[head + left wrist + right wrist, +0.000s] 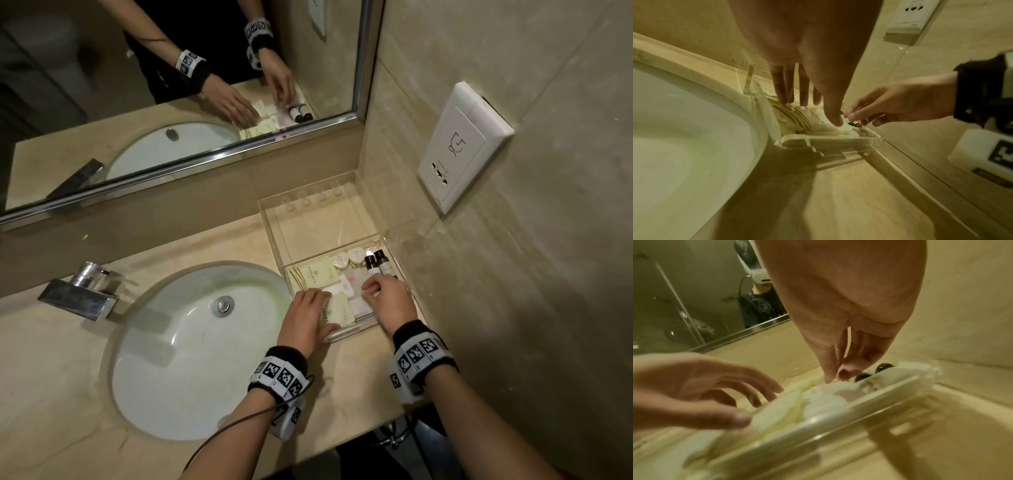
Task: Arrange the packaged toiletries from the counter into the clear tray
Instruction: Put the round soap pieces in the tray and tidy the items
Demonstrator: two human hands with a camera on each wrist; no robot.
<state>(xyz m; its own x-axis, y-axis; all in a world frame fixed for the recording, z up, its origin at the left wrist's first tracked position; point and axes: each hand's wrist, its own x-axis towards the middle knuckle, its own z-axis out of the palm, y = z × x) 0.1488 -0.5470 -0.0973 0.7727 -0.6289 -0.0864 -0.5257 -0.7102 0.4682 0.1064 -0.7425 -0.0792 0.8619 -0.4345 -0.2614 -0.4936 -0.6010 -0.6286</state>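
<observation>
The clear tray (318, 226) stands on the counter in the corner, right of the sink. Its near half holds a gold-striped cream packet (313, 274), another cream packet (337, 310), white sachets (352, 284), two round soaps (347, 258) and two dark-capped bottles (375, 263). My left hand (313, 308) lies flat on the cream packets, fingers straight, thumb pressing down (836, 121). My right hand (371, 291) hovers beside the bottles (863, 376); its thumb and forefinger pinch the edge of a white sachet (846, 128). The far half of the tray is bare.
A white sink basin (191, 349) with a chrome faucet (82, 291) lies left of the tray. The mirror (171, 85) runs along the back; a tiled wall with a socket plate (462, 147) stands close on the right. The counter's front edge (342, 442) is near my wrists.
</observation>
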